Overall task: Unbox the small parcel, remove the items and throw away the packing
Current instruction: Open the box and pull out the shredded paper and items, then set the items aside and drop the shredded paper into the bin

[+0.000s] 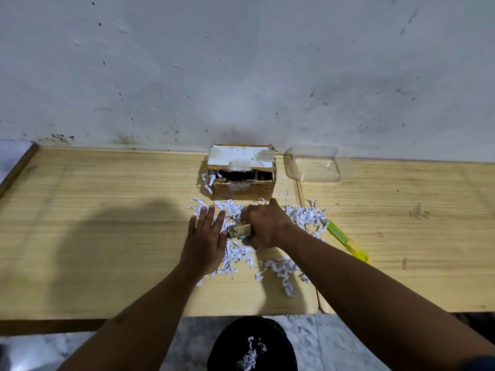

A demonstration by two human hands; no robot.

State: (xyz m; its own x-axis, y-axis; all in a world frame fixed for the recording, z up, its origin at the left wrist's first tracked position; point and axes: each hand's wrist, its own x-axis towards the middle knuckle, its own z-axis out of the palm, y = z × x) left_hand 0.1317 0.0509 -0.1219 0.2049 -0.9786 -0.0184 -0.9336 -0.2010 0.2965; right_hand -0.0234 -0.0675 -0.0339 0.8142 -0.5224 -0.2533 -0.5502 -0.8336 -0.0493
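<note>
Small item [242,229]: shiny, boxy, centre frame, pinched in curled right hand [263,226]; long axis runs left-right. Left hand [206,236]: spread flat on shredded paper [235,253], just left of item. Cardboard box [242,172]: open, above centre. Black bin [251,346]: bottom centre, nearer both wrists.

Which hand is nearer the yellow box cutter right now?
Right. The right hand, closed on a small metallic item, sits just left of the yellow box cutter; the left hand lies flat on the shredded paper, farther left.
</note>
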